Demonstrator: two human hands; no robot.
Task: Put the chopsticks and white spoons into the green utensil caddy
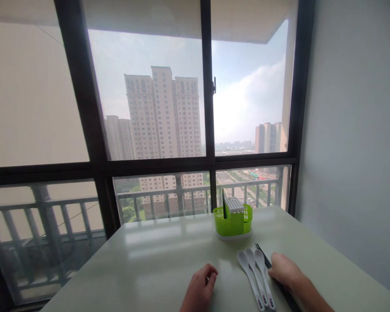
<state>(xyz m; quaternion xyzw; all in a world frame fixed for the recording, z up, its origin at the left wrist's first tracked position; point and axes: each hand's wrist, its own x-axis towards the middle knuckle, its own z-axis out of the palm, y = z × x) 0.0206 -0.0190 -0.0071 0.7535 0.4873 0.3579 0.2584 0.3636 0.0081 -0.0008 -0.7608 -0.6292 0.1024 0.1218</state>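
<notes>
So, right hand (pixel 286 269): fingers curled over black chopsticks (pixel 287 296), can't tell if gripping
Left hand (pixel 200 284): loosely half-open
Chopsticks: thin, lying slanted

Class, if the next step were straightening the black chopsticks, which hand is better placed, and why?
Probably the right hand: it is right at the black chopsticks, whereas the left hand is across the white spoons, on their left.
</notes>
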